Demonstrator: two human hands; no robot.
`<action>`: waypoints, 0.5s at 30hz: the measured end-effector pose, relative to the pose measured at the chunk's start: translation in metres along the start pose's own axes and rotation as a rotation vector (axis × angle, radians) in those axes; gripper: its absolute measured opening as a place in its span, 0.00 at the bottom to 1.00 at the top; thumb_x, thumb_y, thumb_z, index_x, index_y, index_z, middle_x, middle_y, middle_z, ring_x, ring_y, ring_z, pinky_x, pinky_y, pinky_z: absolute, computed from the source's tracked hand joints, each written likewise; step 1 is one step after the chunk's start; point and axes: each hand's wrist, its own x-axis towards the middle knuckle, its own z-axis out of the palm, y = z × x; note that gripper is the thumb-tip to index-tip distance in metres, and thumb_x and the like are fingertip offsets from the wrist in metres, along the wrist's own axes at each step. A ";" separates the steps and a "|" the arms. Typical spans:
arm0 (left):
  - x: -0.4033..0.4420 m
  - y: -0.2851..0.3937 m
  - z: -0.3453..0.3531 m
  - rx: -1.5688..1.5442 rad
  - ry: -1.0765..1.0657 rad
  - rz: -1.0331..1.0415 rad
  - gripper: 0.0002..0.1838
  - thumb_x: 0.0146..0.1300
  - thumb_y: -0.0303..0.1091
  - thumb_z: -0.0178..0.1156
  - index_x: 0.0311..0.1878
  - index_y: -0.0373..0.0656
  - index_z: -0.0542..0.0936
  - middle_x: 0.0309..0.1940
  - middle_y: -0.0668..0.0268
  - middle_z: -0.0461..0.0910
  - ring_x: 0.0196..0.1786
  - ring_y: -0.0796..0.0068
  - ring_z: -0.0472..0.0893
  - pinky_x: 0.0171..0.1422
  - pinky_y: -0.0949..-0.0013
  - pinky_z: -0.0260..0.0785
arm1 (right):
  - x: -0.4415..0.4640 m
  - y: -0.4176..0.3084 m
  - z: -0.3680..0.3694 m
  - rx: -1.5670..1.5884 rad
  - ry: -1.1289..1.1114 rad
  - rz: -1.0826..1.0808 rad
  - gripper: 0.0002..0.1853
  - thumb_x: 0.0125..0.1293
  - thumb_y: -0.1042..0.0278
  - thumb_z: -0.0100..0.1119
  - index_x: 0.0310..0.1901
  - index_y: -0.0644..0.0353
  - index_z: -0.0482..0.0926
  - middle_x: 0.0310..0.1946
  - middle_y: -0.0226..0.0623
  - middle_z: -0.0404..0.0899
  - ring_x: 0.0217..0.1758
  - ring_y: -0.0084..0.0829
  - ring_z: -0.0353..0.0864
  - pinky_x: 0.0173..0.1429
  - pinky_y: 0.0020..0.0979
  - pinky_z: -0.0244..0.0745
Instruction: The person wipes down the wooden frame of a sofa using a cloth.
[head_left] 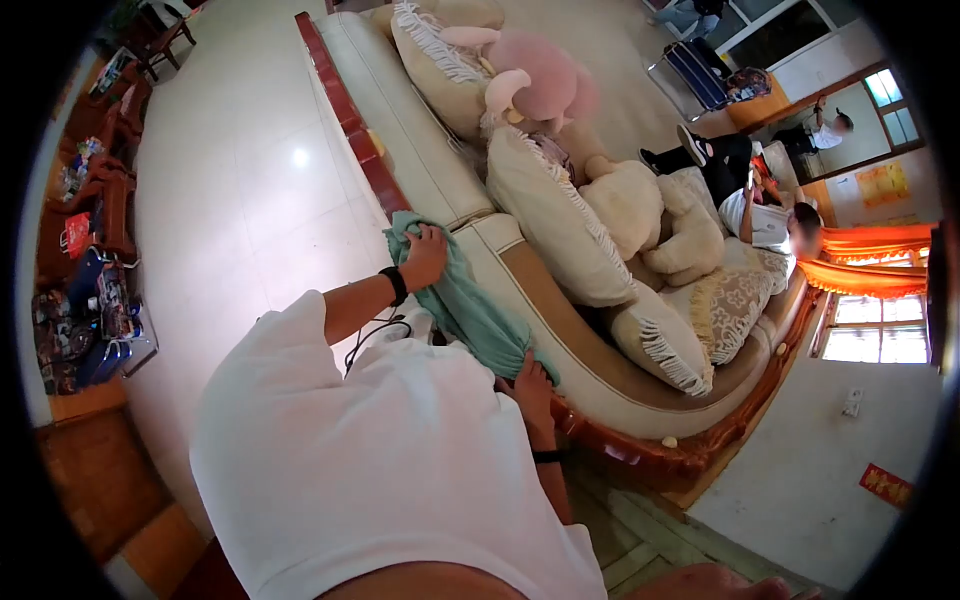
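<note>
A green cloth (470,305) lies stretched along the edge of the cream sofa (500,262). Near its upper end, my left hand (425,256) presses on the cloth with fingers bent round a fold of it. At the lower end, by the sofa's dark red wooden trim, my right hand (530,385) has its fingers closed on the cloth's edge. The cloth is bunched and wrinkled between the two hands. A black band is on each wrist.
Cushions (555,220), a pink plush toy (540,80) and a cream plush toy (625,205) fill the sofa. A person (765,220) reclines at its far end. Wooden chairs (115,210) line the left wall. A thin dark cable hangs beside my left forearm.
</note>
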 end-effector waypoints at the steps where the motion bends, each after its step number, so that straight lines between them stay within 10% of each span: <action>1: 0.001 -0.006 0.005 0.003 0.000 -0.003 0.35 0.54 0.42 0.64 0.64 0.35 0.71 0.61 0.46 0.68 0.66 0.40 0.65 0.56 0.28 0.66 | 0.007 -0.004 0.001 0.016 -0.034 0.019 0.53 0.56 0.49 0.70 0.72 0.71 0.50 0.56 0.62 0.70 0.57 0.57 0.76 0.60 0.50 0.74; 6: 0.009 -0.068 0.004 -0.533 -0.064 0.391 0.43 0.43 0.30 0.71 0.68 0.62 0.70 0.62 0.62 0.68 0.71 0.55 0.62 0.75 0.35 0.42 | 0.073 -0.008 0.008 0.048 -0.272 -0.072 0.63 0.45 0.46 0.76 0.74 0.71 0.48 0.62 0.65 0.68 0.62 0.59 0.73 0.63 0.47 0.72; 15: 0.015 -0.069 0.034 -0.417 0.078 0.327 0.36 0.48 0.26 0.67 0.63 0.62 0.72 0.56 0.68 0.71 0.67 0.62 0.66 0.77 0.40 0.42 | 0.123 -0.020 -0.016 0.070 -0.478 -0.318 0.73 0.33 0.42 0.82 0.73 0.76 0.47 0.65 0.64 0.67 0.68 0.53 0.71 0.68 0.39 0.69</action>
